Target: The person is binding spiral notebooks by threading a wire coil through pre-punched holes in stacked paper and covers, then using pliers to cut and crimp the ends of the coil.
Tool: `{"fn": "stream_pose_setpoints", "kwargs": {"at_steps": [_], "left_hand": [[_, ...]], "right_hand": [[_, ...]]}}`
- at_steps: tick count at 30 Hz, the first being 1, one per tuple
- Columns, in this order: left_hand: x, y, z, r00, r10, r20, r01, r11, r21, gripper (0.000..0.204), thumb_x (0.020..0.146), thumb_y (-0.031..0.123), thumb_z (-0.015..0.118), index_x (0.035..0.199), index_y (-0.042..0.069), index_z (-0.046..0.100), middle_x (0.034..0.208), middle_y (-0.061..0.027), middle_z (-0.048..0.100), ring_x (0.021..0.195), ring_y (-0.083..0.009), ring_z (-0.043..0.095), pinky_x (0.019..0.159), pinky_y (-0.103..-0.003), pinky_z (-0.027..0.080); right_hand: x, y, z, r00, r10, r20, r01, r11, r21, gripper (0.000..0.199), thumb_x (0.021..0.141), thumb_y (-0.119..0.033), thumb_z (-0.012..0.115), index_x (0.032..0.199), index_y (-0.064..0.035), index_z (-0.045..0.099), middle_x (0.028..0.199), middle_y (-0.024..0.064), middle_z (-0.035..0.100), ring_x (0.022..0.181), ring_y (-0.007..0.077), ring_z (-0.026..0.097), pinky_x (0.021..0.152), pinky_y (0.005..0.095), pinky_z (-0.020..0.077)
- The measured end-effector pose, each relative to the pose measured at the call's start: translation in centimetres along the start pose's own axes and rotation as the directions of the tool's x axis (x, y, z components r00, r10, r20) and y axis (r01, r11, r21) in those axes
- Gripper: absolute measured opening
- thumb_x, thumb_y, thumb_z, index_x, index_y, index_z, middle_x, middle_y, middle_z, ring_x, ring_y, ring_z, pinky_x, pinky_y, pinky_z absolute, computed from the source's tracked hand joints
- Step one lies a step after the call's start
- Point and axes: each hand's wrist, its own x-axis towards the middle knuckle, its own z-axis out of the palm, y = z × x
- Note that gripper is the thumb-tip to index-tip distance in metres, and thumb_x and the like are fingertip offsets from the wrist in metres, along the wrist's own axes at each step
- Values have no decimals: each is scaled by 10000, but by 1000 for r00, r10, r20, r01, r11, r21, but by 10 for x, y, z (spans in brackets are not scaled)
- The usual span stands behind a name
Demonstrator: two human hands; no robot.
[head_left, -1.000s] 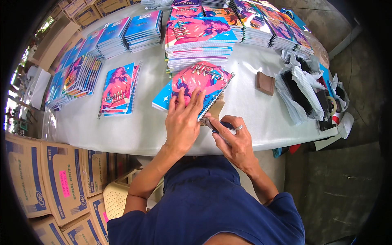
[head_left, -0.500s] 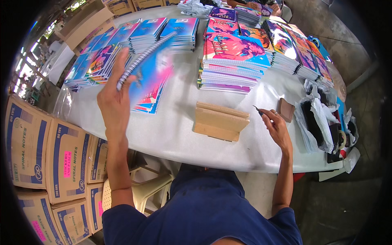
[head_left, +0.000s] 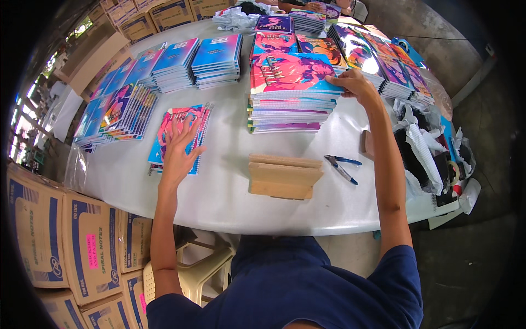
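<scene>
My left hand lies with its fingers spread on a small pile of spiral notebooks, whose top cover is pink and blue. On the right, my right hand has its thumb and fingers at the right edge of the top notebook on a tall stack. That notebook, also pink and blue, lies flat. Pliers with blue handles rest on the table, apart from both hands. Beside them stands a folded brown cardboard piece.
More notebook stacks stand at the back left, others at the back right. Crumpled wrapping and a tape roll lie at the right edge. Cartons and a cream plastic chair are at lower left. Another person's hand shows at the far side.
My left hand has put the raised notebook down on the small pile and opened. My right hand has left the pliers on the table and reached up to the tall stack.
</scene>
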Motion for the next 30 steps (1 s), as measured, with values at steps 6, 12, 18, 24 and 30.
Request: {"fn": "stream_pose_setpoints", "kwargs": {"at_steps": [6, 12, 18, 24, 30], "left_hand": [[46, 51, 12, 986, -28, -165, -31, 937, -348, 684, 846, 153, 713, 1458, 185, 410, 1549, -118, 312, 1454, -335, 210, 1159, -442, 191], [77, 155, 0, 975, -76, -208, -149, 469, -871, 780, 885, 226, 710, 1497, 31, 266, 1510, -260, 291, 1427, -259, 245, 1110, -376, 274], [49, 224, -20, 931, -90, -355, -230, 610, -758, 434, 949, 164, 612, 1303, -39, 465, 1063, -65, 592, 929, -118, 541, 818, -284, 466], [9, 168, -20, 911, -56, -409, -266, 678, -685, 367, 937, 130, 616, 1238, -60, 524, 1106, -66, 607, 935, -115, 554, 833, -272, 451], [15, 115, -13, 964, 240, -116, -215, 444, -870, 487, 930, 180, 638, 1312, -80, 482, 1311, -138, 537, 1182, -208, 516, 1020, -347, 382]], "right_hand": [[0, -8, -5, 957, -231, -175, 209, 968, -139, 254, 742, -201, 783, 793, 6, 644, 667, 39, 574, 632, 129, 534, 589, 305, 427], [-101, -65, 17, 472, -639, -607, 674, 706, -219, 144, 747, -63, 740, 812, -16, 621, 699, 113, 616, 571, 197, 560, 524, 321, 424], [-196, -88, 92, 98, -917, -385, 788, 308, -532, 331, 666, -77, 706, 970, 7, 609, 955, 144, 626, 797, 293, 640, 644, 321, 510], [-183, -61, 66, 442, -707, -552, 834, 551, -39, 688, 637, -285, 869, 1169, 20, 557, 1261, 159, 529, 1090, 258, 584, 917, 341, 477], [-195, 18, 31, 934, -355, 53, 232, 710, 665, 330, 766, -64, 798, 1057, 33, 676, 1053, 109, 698, 940, 149, 643, 851, 307, 526]]}}
